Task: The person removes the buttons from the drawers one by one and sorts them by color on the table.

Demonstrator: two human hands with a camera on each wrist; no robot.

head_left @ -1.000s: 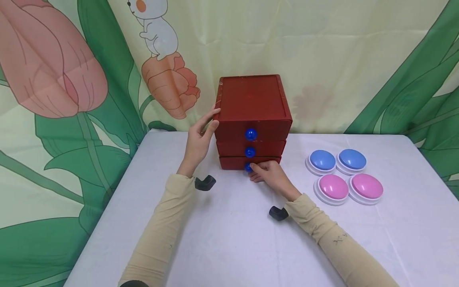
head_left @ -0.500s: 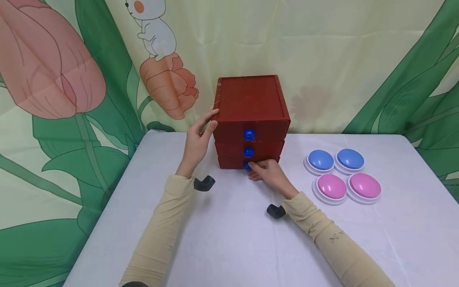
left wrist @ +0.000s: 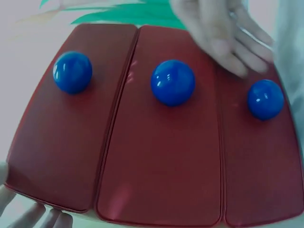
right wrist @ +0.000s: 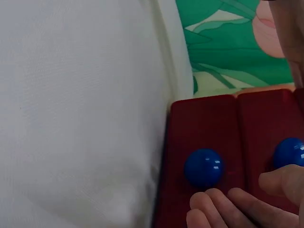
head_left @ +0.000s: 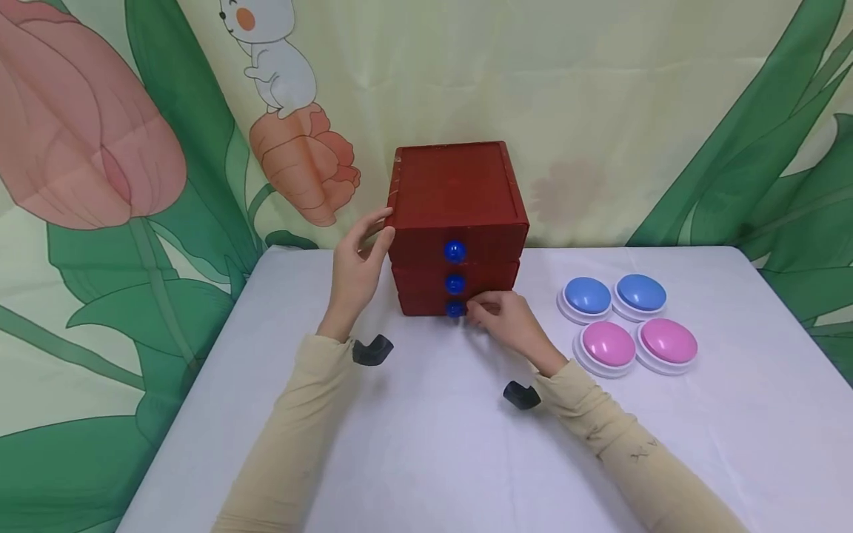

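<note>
A dark red box of three stacked drawers (head_left: 460,185) stands near the table's back edge, each drawer front bearing a round blue knob. The drawer fronts look pushed in. My left hand (head_left: 353,277) rests against the box's left side, fingertips at its upper edge and thumb by the front corner. Close to the right of the bottom knob (head_left: 455,309) is my right hand (head_left: 508,320), fingers loosely bent and holding nothing. The right wrist view shows a gap between its fingers (right wrist: 213,204) and that bottom knob (right wrist: 204,167).
Right of the box, two blue domed push lights (head_left: 587,295) sit behind two pink ones (head_left: 609,343), all on white bases. A white cloth covers the table (head_left: 426,444). Behind it hangs a printed curtain (head_left: 600,111) with a rabbit, a carrot and tulips.
My right hand has let go of the bottom knob and moved slightly right of it. My left hand stays at the box's side. The head view has shifted a little.
</note>
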